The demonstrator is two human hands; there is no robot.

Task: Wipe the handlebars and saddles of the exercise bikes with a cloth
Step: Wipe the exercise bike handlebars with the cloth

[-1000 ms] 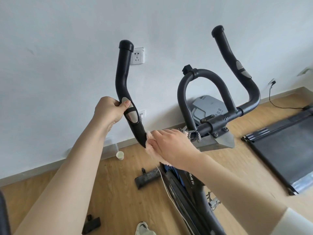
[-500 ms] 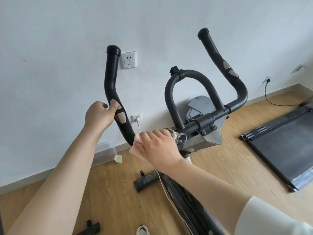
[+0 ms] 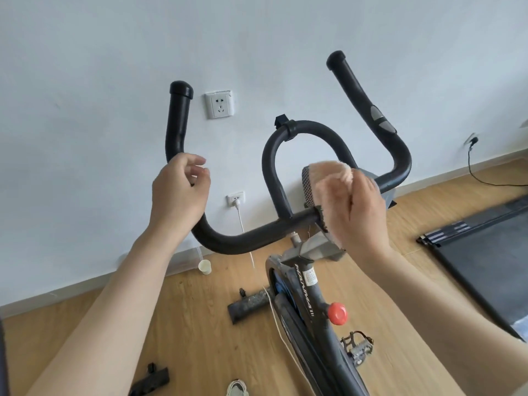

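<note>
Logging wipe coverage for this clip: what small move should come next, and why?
Probably slide the cloth rightward along the handlebar toward its right bend: the right hand holds it on the bar by the centre loop, and that stretch lies uncovered just beyond.

left forearm [image 3: 108,295] and right forearm [image 3: 428,304] are bare to the frame's edge. left hand [image 3: 178,192] and right hand [image 3: 361,212] wear nothing. a sliver of what looks like pale sleeve [image 3: 521,392] shows bottom right.
</note>
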